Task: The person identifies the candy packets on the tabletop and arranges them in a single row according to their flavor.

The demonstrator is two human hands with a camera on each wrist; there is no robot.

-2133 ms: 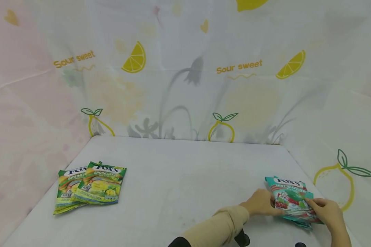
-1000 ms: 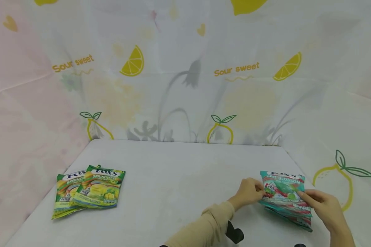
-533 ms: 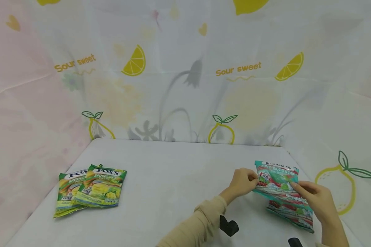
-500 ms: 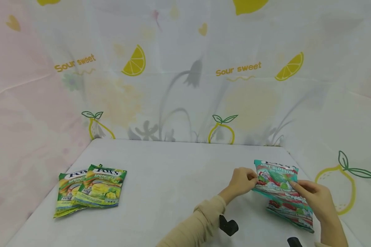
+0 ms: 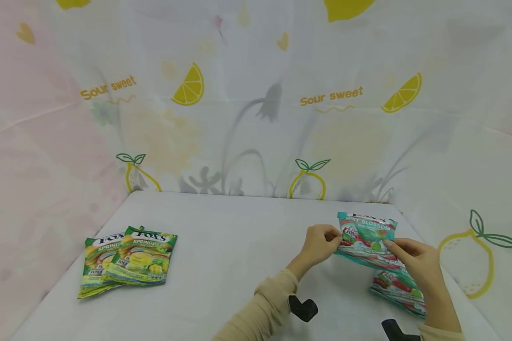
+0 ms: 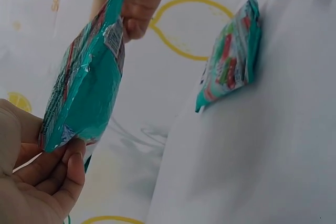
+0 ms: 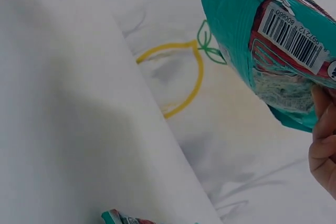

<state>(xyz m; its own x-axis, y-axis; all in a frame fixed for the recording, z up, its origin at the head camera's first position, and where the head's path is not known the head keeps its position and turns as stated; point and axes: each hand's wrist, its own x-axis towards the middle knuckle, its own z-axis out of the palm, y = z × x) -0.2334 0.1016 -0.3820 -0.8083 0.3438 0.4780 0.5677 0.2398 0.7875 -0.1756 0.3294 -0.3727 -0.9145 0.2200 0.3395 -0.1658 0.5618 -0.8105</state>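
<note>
A pale, lemon-printed cloth rises behind and beside the white table. Green-yellow packets overlap at left; toward the right, the upper teal packet is off the surface, pinched at opposite sides by the left hand and right hand. The left wrist view separates it from 1 lower teal packet; the right wrist view reveals a barcode hidden from the head view.

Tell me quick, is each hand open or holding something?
Left hand: holding one side of the teal rectangular plastic Mint Blossom bag.
Right hand: holding that bag's other side.
</note>
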